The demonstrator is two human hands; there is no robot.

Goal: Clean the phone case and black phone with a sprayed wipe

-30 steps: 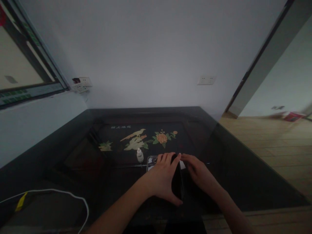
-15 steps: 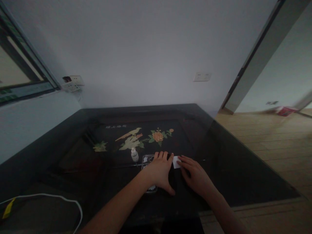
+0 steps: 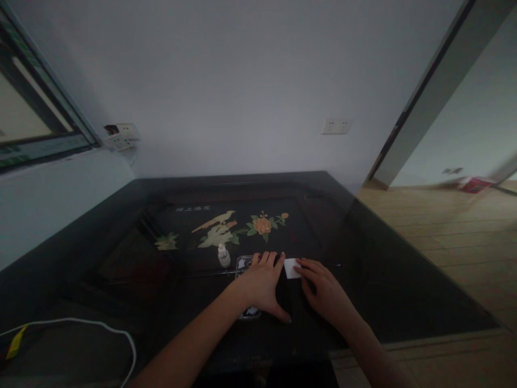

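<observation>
My left hand (image 3: 264,285) spans a dark, flat phone (image 3: 284,293), fingers at its far end and thumb at its near end. Most of the phone is hidden by the hand and blends into the black tabletop. Partly under the same hand and wrist lies a clear phone case (image 3: 242,263) with white patterns. My right hand (image 3: 323,285) pinches a small white square (image 3: 291,269), perhaps a cloth or paper, at the phone's right edge. A small clear bottle (image 3: 223,256) with a white cap stands upright left of the case.
The black glossy table (image 3: 388,291) carries a bird-and-flower picture (image 3: 218,236). A white cable (image 3: 76,321) with a yellow tag (image 3: 16,342) curves at the lower left. Behind the table is a wall with a socket (image 3: 336,126); wooden floor (image 3: 436,226) lies to the right.
The white square and the right fingers have shifted slightly, with the square now a little farther left against the left fingertips. The left hand has barely moved.
</observation>
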